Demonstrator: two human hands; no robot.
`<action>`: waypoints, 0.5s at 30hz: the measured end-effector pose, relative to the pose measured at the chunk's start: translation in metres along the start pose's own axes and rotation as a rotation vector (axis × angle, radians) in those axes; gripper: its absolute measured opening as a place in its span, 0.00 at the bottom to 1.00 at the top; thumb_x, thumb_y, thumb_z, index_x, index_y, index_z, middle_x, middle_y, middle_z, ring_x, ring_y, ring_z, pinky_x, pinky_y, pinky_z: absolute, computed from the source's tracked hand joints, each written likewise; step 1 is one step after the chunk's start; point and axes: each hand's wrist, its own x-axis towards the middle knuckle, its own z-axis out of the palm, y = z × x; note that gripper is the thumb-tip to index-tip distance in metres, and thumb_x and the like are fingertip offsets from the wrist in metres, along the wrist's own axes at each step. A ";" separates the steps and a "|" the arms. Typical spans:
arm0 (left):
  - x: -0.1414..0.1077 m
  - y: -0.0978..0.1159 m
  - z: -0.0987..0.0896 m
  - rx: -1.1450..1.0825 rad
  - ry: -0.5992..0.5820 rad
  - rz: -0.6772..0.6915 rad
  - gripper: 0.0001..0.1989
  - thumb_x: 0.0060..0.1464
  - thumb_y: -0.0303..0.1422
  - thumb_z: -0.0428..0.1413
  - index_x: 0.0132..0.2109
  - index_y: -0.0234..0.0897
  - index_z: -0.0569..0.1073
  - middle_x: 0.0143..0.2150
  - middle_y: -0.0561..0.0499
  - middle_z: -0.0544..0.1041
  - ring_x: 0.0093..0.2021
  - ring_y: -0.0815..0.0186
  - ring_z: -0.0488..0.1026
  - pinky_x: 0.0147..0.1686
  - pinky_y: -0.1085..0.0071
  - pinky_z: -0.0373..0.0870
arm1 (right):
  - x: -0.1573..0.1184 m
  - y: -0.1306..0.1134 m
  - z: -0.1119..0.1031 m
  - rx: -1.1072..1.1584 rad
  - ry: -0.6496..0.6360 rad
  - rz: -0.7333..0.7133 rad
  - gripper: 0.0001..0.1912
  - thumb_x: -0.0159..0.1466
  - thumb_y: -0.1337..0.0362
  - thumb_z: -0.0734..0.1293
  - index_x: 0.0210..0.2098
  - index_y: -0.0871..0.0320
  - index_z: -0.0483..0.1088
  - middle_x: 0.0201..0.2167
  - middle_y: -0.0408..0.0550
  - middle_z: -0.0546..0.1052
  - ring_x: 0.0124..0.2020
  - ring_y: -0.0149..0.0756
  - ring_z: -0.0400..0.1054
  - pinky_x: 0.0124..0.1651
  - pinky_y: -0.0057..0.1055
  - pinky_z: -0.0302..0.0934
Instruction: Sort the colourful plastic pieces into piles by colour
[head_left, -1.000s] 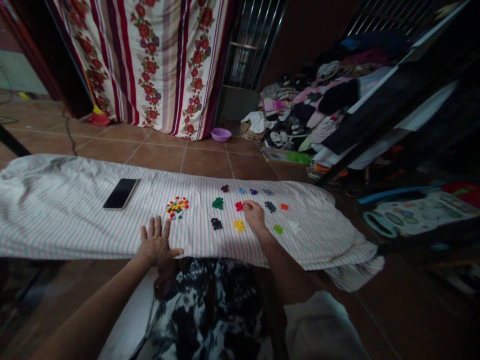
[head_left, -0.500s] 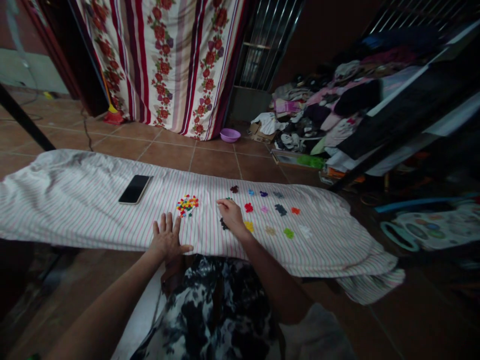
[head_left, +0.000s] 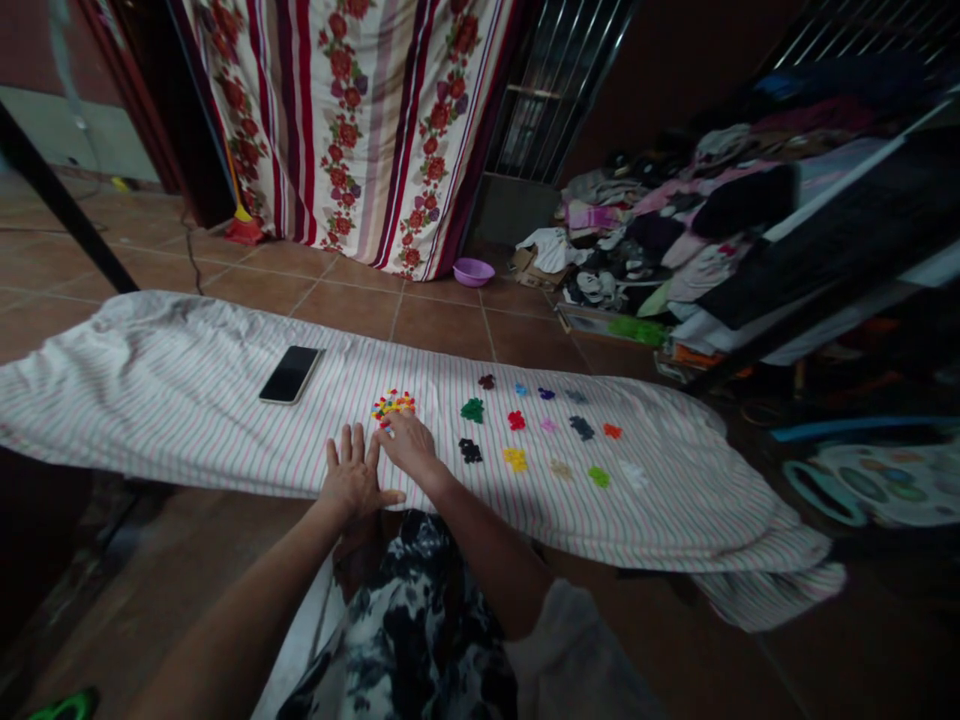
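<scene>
Our right hand (head_left: 410,443), grip indiscernible, has moved toward nine o'clock, to the remaining mixed pieces (head_left: 393,402); left hand (head_left: 352,482) spread; fourteen single-colour clusters (head_left: 516,421) formed.

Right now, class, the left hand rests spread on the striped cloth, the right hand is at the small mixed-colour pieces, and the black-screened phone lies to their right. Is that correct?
No: the head view shows the black-screened phone to the left of the small mixed-colour pieces. The left hand does rest spread on the striped cloth, with the right hand at the pieces.
</scene>
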 end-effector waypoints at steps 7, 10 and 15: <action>0.000 0.001 0.001 -0.011 0.018 0.002 0.54 0.47 0.65 0.38 0.69 0.29 0.39 0.70 0.31 0.32 0.69 0.39 0.28 0.63 0.40 0.33 | 0.007 -0.008 -0.002 -0.112 -0.062 -0.003 0.11 0.64 0.64 0.60 0.45 0.55 0.68 0.48 0.49 0.70 0.48 0.36 0.65 0.48 0.32 0.58; -0.001 0.001 0.000 -0.011 0.008 -0.005 0.55 0.46 0.66 0.38 0.69 0.29 0.39 0.70 0.30 0.32 0.69 0.40 0.27 0.63 0.41 0.32 | 0.011 -0.012 -0.005 -0.134 -0.108 0.018 0.12 0.64 0.65 0.59 0.46 0.54 0.68 0.49 0.50 0.69 0.48 0.36 0.66 0.48 0.32 0.59; -0.001 0.002 -0.002 -0.022 -0.007 -0.008 0.55 0.45 0.66 0.37 0.69 0.29 0.39 0.70 0.31 0.31 0.69 0.40 0.26 0.63 0.41 0.31 | 0.015 -0.017 -0.010 -0.114 -0.148 0.077 0.14 0.62 0.65 0.61 0.47 0.55 0.68 0.51 0.51 0.68 0.50 0.38 0.65 0.49 0.33 0.59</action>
